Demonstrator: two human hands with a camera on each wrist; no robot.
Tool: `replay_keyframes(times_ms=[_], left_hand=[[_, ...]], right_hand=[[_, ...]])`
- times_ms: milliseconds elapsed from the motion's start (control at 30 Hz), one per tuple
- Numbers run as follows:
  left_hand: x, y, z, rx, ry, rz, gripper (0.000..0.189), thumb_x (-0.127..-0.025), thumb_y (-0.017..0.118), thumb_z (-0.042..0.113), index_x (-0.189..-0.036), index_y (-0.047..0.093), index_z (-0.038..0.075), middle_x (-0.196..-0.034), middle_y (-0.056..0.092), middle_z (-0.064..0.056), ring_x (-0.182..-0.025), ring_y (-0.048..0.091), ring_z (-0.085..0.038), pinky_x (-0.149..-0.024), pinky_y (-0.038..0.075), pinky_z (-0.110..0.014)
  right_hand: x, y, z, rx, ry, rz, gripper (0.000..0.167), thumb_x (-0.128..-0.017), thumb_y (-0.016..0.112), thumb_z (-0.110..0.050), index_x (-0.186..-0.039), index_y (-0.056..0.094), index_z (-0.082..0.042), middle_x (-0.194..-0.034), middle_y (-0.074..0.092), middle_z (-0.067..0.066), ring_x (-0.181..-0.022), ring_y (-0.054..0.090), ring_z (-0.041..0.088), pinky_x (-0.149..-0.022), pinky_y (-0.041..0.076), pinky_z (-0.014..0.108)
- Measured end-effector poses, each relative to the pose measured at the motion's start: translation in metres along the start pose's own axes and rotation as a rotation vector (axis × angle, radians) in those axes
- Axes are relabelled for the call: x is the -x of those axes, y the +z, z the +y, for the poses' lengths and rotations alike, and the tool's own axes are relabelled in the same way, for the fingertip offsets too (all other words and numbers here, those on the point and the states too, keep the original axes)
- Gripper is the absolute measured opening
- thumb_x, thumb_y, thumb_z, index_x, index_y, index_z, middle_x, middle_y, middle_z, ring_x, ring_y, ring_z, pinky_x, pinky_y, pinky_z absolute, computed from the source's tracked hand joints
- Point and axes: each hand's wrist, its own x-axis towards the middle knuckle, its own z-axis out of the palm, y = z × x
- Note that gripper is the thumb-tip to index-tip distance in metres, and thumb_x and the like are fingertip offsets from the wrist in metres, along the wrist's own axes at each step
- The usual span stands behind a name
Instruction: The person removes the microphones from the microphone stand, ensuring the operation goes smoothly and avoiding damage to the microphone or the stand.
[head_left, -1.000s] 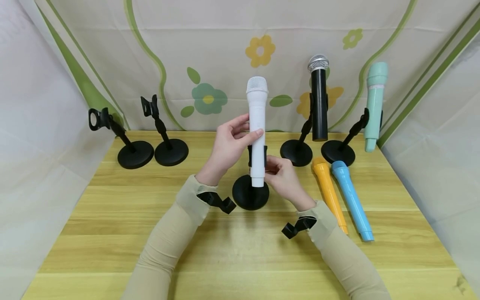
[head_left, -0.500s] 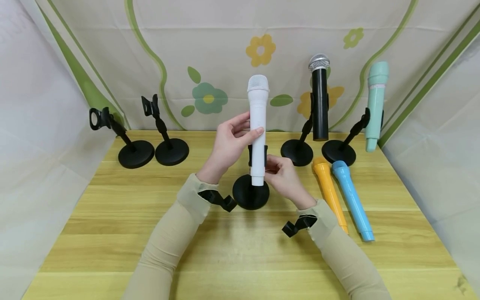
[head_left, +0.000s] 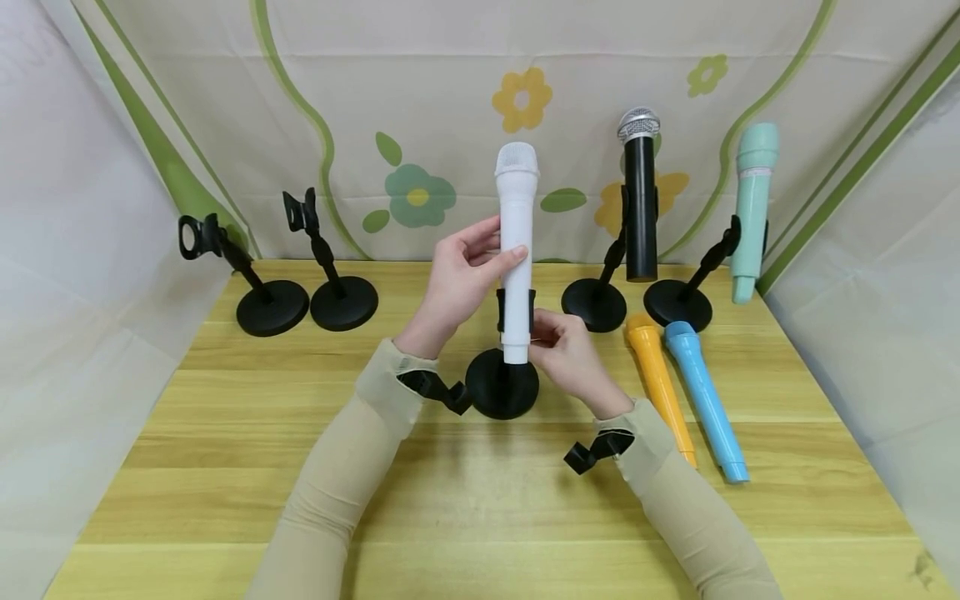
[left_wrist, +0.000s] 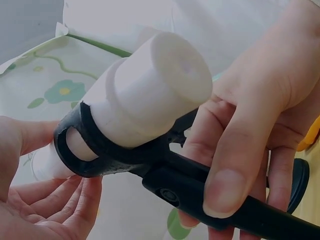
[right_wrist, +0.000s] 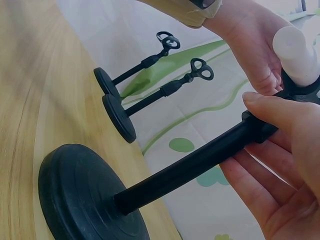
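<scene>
A white microphone (head_left: 516, 208) stands nearly upright in the clip (left_wrist: 120, 162) of a black microphone stand (head_left: 502, 396) at the middle of the table. My left hand (head_left: 465, 271) grips the microphone's body, thumb across its front and fingers behind. Lower down, my right hand (head_left: 566, 354) holds the stand's neck just under the clip; in the left wrist view the right thumb (left_wrist: 227, 192) presses along the black joint. The clip wraps the microphone near its bottom end, as the right wrist view also shows beside the stand's pole (right_wrist: 185, 165).
Two stands without microphones, one far left (head_left: 272, 308) and a second stand (head_left: 343, 303), are at the back. At right, a black microphone (head_left: 640, 208) and a mint microphone (head_left: 753, 208) sit in stands. An orange microphone (head_left: 660, 387) and a blue microphone (head_left: 707, 404) lie on the table.
The white microphone has slid slightly upward through the clip, and my left hand has risen with it. My right hand and the stand have stayed in place.
</scene>
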Motion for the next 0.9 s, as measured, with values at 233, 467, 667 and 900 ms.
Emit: replay_keyframes(times_ms=[233,467,667,900], left_hand=[[-0.008,0.0,0.001,-0.002,-0.007,0.003,0.052,-0.093,0.077,0.01,-0.14,0.059,-0.001,-0.11,0.072,-0.013,-0.093,0.071,-0.025,-0.084,0.058,-0.035],[-0.017,0.001,0.004,0.02,-0.001,0.003,0.05,-0.093,0.077,0.01,-0.139,0.06,0.0,-0.112,0.072,-0.014,-0.095,0.071,-0.026,-0.086,0.058,-0.035],[-0.028,-0.003,0.014,0.013,0.044,0.017,0.051,-0.094,0.076,0.012,-0.141,0.06,0.001,-0.115,0.071,-0.011,-0.098,0.071,-0.026,-0.087,0.057,-0.036],[-0.045,-0.007,0.027,0.017,0.081,0.059,0.051,-0.095,0.075,0.013,-0.141,0.059,0.003,-0.117,0.07,-0.01,-0.099,0.068,-0.026,-0.086,0.056,-0.035]], right_hand=[[0.0,-0.001,0.001,-0.011,-0.017,0.0,0.018,-0.086,0.081,0.002,-0.103,0.075,0.002,-0.096,0.075,0.011,-0.086,0.071,0.026,-0.078,0.061,0.035],[0.001,-0.001,-0.002,0.025,0.04,0.003,0.025,-0.085,0.082,0.001,-0.109,0.074,0.001,-0.1,0.075,0.01,-0.088,0.071,0.026,-0.078,0.06,0.033],[0.007,0.002,-0.024,-0.004,0.046,-0.032,0.019,-0.087,0.081,0.0,-0.105,0.074,0.0,-0.098,0.074,0.008,-0.09,0.071,0.032,-0.081,0.06,0.035],[0.012,0.005,-0.035,-0.037,0.014,-0.048,0.017,-0.088,0.079,0.003,-0.104,0.073,0.001,-0.098,0.074,0.009,-0.094,0.07,0.039,-0.082,0.06,0.035]])
